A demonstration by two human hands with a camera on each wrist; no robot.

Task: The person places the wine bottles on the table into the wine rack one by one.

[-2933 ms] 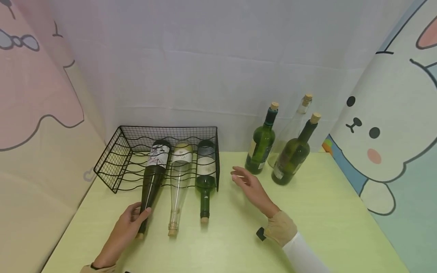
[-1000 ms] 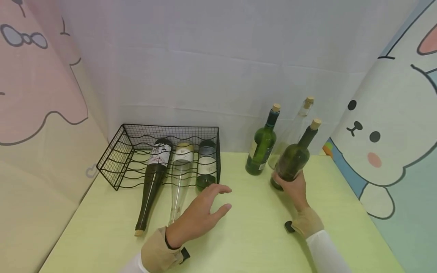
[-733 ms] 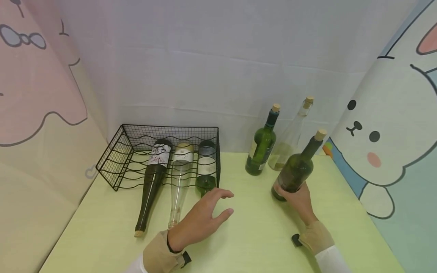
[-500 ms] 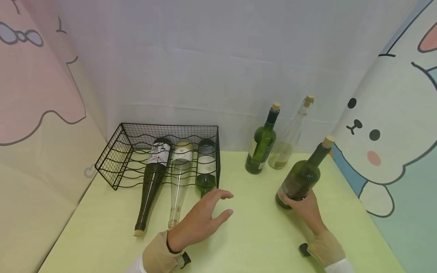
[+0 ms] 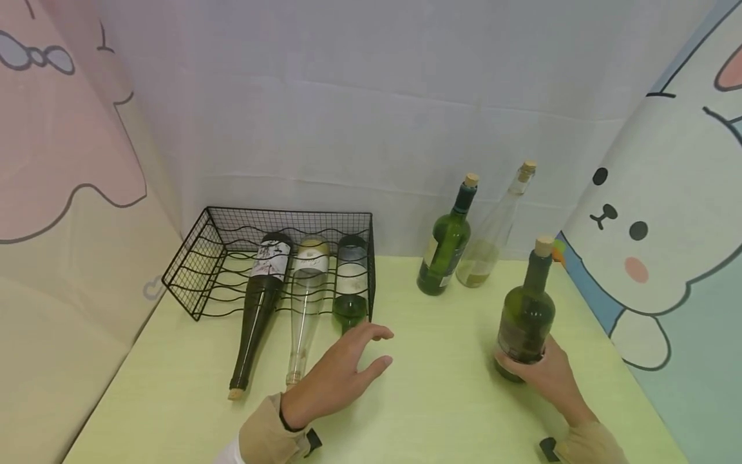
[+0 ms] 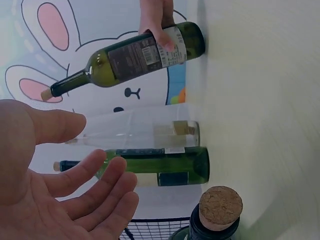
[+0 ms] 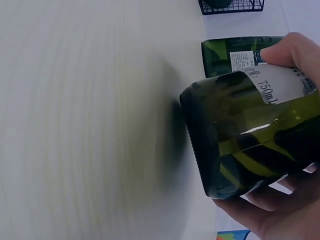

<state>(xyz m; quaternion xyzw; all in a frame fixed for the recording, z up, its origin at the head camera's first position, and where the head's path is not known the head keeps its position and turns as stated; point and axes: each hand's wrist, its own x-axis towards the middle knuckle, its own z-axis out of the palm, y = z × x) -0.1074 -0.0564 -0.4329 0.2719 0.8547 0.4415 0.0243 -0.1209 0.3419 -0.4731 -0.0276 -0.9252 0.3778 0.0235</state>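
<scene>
My right hand [image 5: 547, 374] grips a corked green wine bottle [image 5: 529, 316] around its lower body, thumb on one side and fingers on the other. In the right wrist view the bottle's base [image 7: 200, 145] is tilted, with a shadow on the table beside it. My left hand [image 5: 339, 374] is held in the air, fingers apart and thumb out, holding nothing. It covers the neck of a green bottle [image 5: 350, 309] lying in a black wire rack [image 5: 249, 222]; that bottle's cork [image 6: 221, 206] shows large in the left wrist view.
A dark bottle [image 5: 261, 309] and a clear bottle [image 5: 306, 303] also lie in the rack, necks toward me. At the back right stand a green bottle [image 5: 445, 241] and a clear bottle [image 5: 487, 241], both corked. White curtain [image 5: 324, 129] hangs behind the pale yellow table [image 5: 429, 399].
My left hand has let go of the dark bottle's neck and moved right. My right hand has taken hold of the green wine bottle and brought it toward me and rightward, away from the standing bottles.
</scene>
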